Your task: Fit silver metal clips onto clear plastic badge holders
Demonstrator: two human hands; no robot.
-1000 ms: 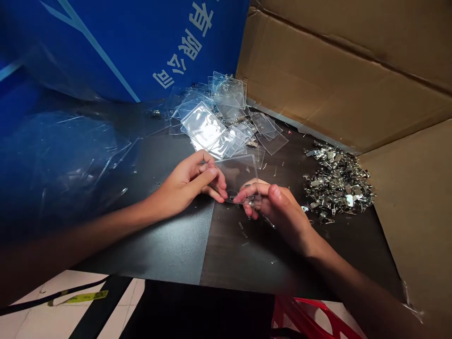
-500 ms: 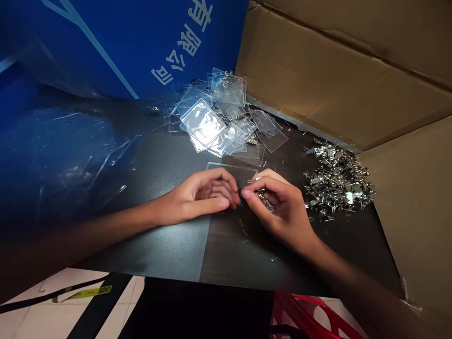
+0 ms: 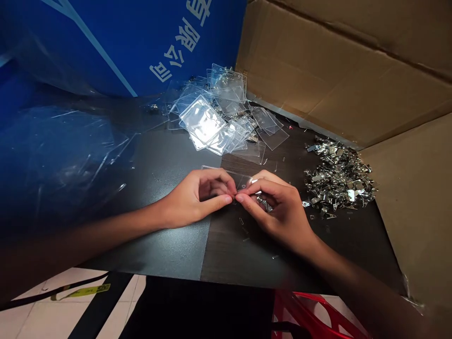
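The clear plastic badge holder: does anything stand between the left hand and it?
Nothing visible does: the left hand touches the clear plastic badge holder directly, pinching its lower edge, next to the right hand.

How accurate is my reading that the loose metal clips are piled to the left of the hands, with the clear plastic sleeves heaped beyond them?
Not quite: the head view shows the metal clips piled to the right of the left hand and right hand, not to their left. The clear plastic sleeves are heaped beyond them, as you said.
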